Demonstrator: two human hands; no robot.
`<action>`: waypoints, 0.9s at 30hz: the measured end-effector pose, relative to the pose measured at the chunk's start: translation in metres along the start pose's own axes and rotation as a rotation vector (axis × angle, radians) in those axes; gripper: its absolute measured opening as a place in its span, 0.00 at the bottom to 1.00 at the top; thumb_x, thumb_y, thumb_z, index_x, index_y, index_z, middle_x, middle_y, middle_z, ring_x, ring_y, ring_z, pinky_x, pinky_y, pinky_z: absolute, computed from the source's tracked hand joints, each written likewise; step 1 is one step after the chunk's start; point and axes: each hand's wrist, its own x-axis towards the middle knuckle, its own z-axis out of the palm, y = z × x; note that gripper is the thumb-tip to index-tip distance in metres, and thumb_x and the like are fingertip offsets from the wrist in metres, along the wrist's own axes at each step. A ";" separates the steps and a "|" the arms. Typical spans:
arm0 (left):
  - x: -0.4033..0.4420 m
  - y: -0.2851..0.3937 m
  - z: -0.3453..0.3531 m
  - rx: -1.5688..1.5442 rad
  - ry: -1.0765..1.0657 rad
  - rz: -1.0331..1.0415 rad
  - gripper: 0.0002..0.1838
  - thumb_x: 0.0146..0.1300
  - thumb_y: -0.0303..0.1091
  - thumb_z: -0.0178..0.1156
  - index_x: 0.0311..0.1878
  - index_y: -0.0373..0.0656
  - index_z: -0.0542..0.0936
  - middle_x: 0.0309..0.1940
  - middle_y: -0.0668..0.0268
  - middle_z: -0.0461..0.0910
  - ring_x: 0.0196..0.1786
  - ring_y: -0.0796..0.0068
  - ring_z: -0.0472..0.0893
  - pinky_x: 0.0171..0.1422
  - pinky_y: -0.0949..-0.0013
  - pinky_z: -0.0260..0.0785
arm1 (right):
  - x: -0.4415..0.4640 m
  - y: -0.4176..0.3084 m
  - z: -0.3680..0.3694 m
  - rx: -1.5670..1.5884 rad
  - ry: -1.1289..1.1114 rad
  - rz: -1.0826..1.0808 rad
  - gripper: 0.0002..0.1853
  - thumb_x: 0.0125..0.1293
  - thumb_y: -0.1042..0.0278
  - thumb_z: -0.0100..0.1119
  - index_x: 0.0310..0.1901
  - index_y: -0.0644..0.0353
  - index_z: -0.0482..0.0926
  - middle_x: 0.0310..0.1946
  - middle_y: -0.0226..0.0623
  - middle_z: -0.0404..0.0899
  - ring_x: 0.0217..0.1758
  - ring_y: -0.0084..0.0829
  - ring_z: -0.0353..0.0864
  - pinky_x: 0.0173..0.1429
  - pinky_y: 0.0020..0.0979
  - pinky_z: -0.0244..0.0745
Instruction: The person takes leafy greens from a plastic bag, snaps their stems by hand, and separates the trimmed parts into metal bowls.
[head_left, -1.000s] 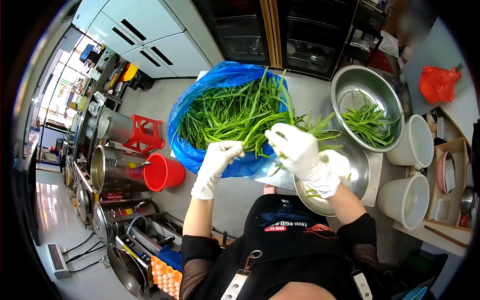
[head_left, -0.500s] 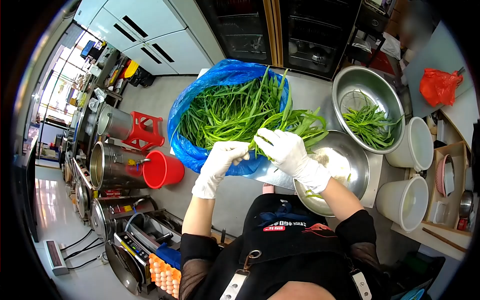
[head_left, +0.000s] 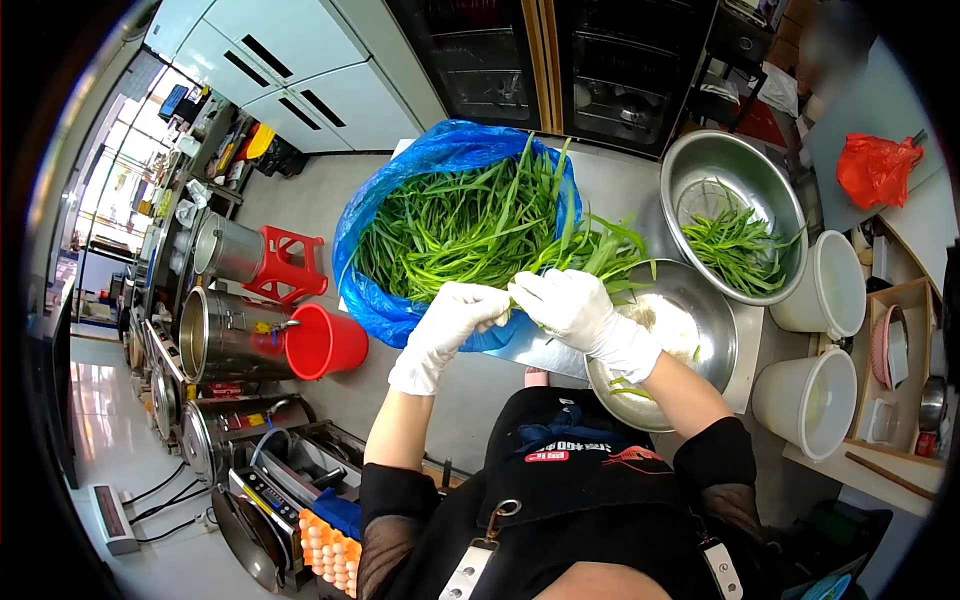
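Both hands wear white gloves and meet over the near edge of a blue plastic bag [head_left: 350, 215] full of long-leaved water spinach [head_left: 450, 220]. My right hand [head_left: 570, 308] is closed round a small bunch of water spinach [head_left: 612, 250], its leaves fanning out to the upper right. My left hand [head_left: 455, 325] is pinched shut at the stem end, fingertips almost touching the right ones; the stems between them are mostly hidden. Under my right wrist sits a steel bowl [head_left: 715, 345] with a few stem bits. Leafy pieces lie in a larger steel basin [head_left: 690, 165] beyond it.
Two white buckets [head_left: 805, 405] stand at the right beside a wooden tray [head_left: 920, 350]. Left of the bag are a red bucket [head_left: 325, 340], a red stool [head_left: 290, 265] and large steel pots [head_left: 235, 335]. Eggs [head_left: 328, 555] sit at the lower left.
My hands have drawn slightly closer together, the left one shifting a little to the right. The bunch in my right hand has dipped slightly.
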 end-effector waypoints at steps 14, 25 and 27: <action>0.011 0.015 0.024 0.165 -0.058 0.218 0.10 0.63 0.32 0.61 0.29 0.35 0.81 0.26 0.72 0.77 0.31 0.84 0.71 0.39 0.76 0.65 | -0.021 0.009 -0.025 0.729 0.164 0.562 0.09 0.58 0.76 0.66 0.42 0.62 0.85 0.38 0.40 0.86 0.38 0.33 0.86 0.45 0.30 0.80; 0.013 0.030 0.043 0.103 -0.063 0.129 0.12 0.64 0.35 0.61 0.30 0.37 0.83 0.23 0.74 0.77 0.27 0.87 0.69 0.34 0.79 0.62 | -0.023 0.009 -0.040 0.064 0.149 0.174 0.15 0.55 0.67 0.60 0.45 0.56 0.81 0.40 0.30 0.80 0.35 0.29 0.81 0.37 0.30 0.78; 0.013 0.025 0.042 0.053 -0.064 0.098 0.11 0.64 0.35 0.61 0.29 0.38 0.83 0.23 0.74 0.77 0.28 0.87 0.70 0.34 0.79 0.62 | -0.025 0.006 -0.042 0.056 0.101 0.166 0.19 0.51 0.69 0.63 0.47 0.60 0.81 0.43 0.36 0.82 0.36 0.31 0.82 0.38 0.31 0.78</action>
